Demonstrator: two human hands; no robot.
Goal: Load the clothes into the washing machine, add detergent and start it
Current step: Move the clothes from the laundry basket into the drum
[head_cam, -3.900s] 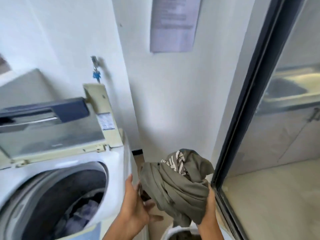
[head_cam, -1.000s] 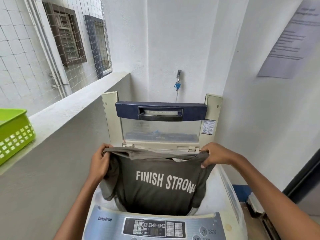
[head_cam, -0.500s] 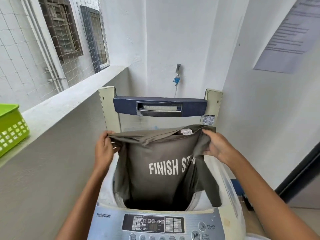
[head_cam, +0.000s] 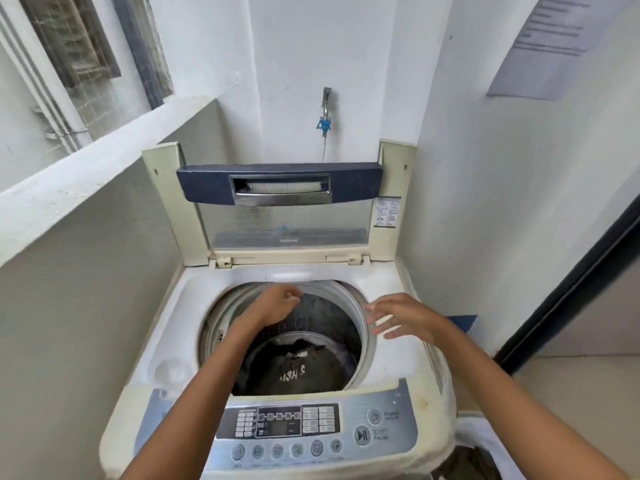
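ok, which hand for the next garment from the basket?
Right, probably: right hand is open at the drum rim, on the basket side; left hand is farther off, over the drum.

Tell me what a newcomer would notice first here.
The top-loading washing machine fills the middle, its lid raised at the back. The left hand and right hand hover empty over the drum, where a dark shirt with white lettering lies at the bottom.
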